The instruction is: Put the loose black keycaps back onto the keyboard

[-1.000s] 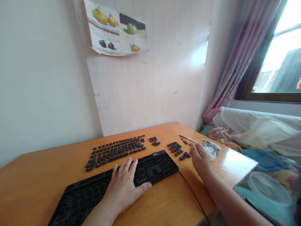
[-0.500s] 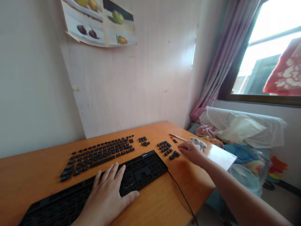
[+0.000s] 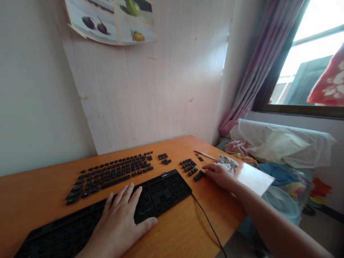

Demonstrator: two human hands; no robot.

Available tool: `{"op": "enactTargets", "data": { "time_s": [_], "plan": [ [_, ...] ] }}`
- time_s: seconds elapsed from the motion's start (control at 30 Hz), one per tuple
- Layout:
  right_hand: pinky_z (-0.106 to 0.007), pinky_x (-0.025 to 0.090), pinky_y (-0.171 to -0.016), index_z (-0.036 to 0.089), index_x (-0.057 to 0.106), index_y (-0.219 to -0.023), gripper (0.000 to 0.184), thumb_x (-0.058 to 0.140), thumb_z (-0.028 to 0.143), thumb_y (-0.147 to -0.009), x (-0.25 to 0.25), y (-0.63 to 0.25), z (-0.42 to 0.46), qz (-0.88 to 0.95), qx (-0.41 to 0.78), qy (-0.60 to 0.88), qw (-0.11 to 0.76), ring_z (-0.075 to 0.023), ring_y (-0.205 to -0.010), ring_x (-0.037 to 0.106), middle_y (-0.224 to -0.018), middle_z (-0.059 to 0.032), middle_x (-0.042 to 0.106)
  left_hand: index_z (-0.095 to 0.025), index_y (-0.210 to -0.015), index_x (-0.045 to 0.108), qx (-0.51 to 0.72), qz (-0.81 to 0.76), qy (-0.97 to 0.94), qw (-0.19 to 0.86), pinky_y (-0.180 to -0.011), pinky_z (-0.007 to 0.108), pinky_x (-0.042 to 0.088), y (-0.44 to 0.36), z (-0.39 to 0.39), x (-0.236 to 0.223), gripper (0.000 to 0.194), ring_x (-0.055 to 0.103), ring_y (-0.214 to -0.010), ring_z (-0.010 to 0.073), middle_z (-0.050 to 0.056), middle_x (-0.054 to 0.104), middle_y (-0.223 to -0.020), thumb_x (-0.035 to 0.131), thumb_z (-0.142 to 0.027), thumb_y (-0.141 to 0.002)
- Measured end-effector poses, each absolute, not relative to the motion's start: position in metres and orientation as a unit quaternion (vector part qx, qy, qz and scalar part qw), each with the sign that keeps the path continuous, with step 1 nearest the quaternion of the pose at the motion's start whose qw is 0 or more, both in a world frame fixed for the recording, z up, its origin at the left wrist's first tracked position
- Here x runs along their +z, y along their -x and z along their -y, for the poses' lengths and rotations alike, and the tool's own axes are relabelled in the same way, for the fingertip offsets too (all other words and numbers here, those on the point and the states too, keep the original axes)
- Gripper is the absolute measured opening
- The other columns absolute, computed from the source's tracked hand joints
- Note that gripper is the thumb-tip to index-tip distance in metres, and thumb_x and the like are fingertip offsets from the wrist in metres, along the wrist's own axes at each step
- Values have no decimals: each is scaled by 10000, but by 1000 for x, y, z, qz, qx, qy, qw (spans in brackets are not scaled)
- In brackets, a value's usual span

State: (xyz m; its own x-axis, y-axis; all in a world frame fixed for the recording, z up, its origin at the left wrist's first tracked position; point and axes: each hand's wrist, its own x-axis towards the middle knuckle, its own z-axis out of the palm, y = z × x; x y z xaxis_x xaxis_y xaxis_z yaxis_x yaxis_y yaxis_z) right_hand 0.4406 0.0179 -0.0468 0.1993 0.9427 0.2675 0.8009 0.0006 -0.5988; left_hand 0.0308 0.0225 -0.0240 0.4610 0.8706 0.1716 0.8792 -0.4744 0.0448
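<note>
My left hand (image 3: 122, 218) lies with spread fingers on a black keyboard base (image 3: 172, 191) whose keys have been taken off. Palm down, my right hand (image 3: 219, 174) reaches over the right side of the wooden table, its fingers extended but partly hidden from this angle. Its fingertips are right beside a small group of black number-pad keycaps (image 3: 189, 165), close to the larger keycaps (image 3: 199, 175). Just behind that hand is a crumpled grey-white cloth (image 3: 228, 163). Loose keycaps (image 3: 114, 173) are laid out in rows behind the base.
A small keycap cluster (image 3: 162, 156) sits behind the base. A white pen-like stick (image 3: 204, 154) and a small dark piece (image 3: 200, 158) lie farther back. A black cable (image 3: 206, 218) runs off the front edge. A white sheet (image 3: 254, 178) covers the right corner, beside bags and a tub (image 3: 282, 202).
My right hand has come slightly lower and nearer the larger keycaps. My left hand stays on the base. The view has shifted slightly.
</note>
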Motion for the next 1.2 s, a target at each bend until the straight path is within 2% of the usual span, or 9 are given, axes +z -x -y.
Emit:
{"op": "enactTargets", "data": {
  "time_s": [0.17, 0.5, 0.67, 0.97, 1.07, 1.2],
  "plan": [
    [-314, 440, -724, 195, 679, -1047, 329, 516, 344, -802, -50, -443, -19, 627, 100, 698, 332, -204, -805, 606, -903, -57, 703, -189, -1412, 360, -83, 514, 854, 24, -1111, 544, 107, -31, -23, -24, 963, 195, -1386, 338, 124, 260, -1504, 372, -818, -683],
    [-313, 449, -781, 213, 673, -1038, 310, 497, 327, -810, -53, -440, -16, 630, 58, 713, 302, -206, -871, 626, -949, -53, 712, -205, -1412, 366, -87, 509, 856, 28, -1110, 546, 107, -30, -23, -27, 953, 190, -1388, 337, 123, 261, -1505, 358, -821, -686],
    [-324, 450, -799, 216, 680, -1015, 297, 491, 302, -803, -54, -436, -14, 619, 27, 716, 321, -219, -905, 625, -976, -52, 710, -218, -1418, 354, -90, 507, 857, 13, -1114, 541, 83, -31, -21, -24, 944, 196, -1385, 340, 122, 267, -1506, 357, -818, -689],
    [-354, 430, -834, 227, 680, -1005, 271, 512, 269, -796, -50, -434, -13, 617, 44, 717, 322, -244, -953, 597, -1004, -60, 694, -198, -1408, 376, -97, 507, 857, 4, -1110, 537, 93, -30, -18, -21, 936, 215, -1377, 351, 136, 292, -1494, 381, -797, -688],
    [-330, 432, -767, 219, 668, -1036, 292, 515, 275, -793, -49, -434, -13, 619, 59, 715, 321, -227, -880, 595, -932, -58, 690, -192, -1405, 382, -107, 506, 856, 3, -1109, 539, 89, -31, -19, -21, 935, 215, -1376, 356, 135, 292, -1494, 395, -792, -688],
    [-273, 389, -598, 190, 595, -1177, 403, 511, 308, -801, -47, -439, -13, 641, 114, 692, 312, -160, -654, 537, -734, -18, 616, -185, -1408, 378, -100, 510, 855, 0, -1103, 541, 107, -33, -19, -20, 954, 217, -1373, 363, 142, 297, -1491, 392, -800, -679]
  ]
}}
